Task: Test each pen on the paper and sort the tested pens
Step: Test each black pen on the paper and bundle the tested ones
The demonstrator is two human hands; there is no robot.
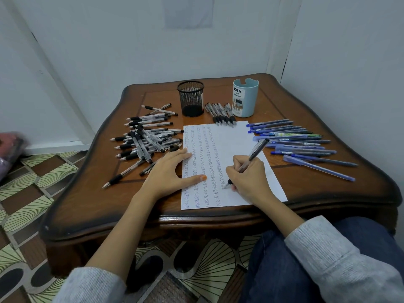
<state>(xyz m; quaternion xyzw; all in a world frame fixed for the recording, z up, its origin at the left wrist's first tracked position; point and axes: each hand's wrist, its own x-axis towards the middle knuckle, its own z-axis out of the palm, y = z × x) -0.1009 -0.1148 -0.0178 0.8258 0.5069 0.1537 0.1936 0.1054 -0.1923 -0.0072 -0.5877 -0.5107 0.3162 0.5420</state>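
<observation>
The right hand [247,178] gripped a clear-barrelled pen with a dark cap end [251,159], its tip touching the white sheet of paper [231,138] lined with columns of small marks. The left hand [168,171] lay flat with fingers spread, pressing the paper's left edge on the brown wooden table [306,189]. A black wire-mesh cup [191,98] showed only its dark bottom. The inside of the pale blue plastic organizer cup [244,98] could not be seen. A row of black-grip pens [220,113] lay between them, a loose heap of similar pens [144,138] lay left of the paper, and blue pens [301,143] lay right.
</observation>
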